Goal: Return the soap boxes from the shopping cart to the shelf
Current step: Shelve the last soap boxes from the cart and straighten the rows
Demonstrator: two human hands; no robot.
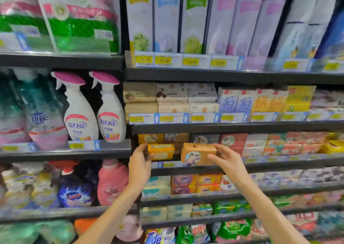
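My left hand (140,161) grips a yellow soap box (161,151) by its left end, at the front of the soap shelf (204,166). An orange-brown soap box (197,154) with a round picture on its face is held in my right hand (226,159), fingers on its right end, just in front of the same shelf's edge. Behind the two boxes stand matching yellow (150,138) and brown boxes (176,137) at the shelf's left end. The shopping cart is out of view.
Soap boxes in red, white and orange (270,145) fill the shelf to the right. White spray bottles with pink triggers (111,107) stand on the left bay. More soap packs line the shelves above (173,98) and below (197,184). Price-tag rails run along each shelf edge.
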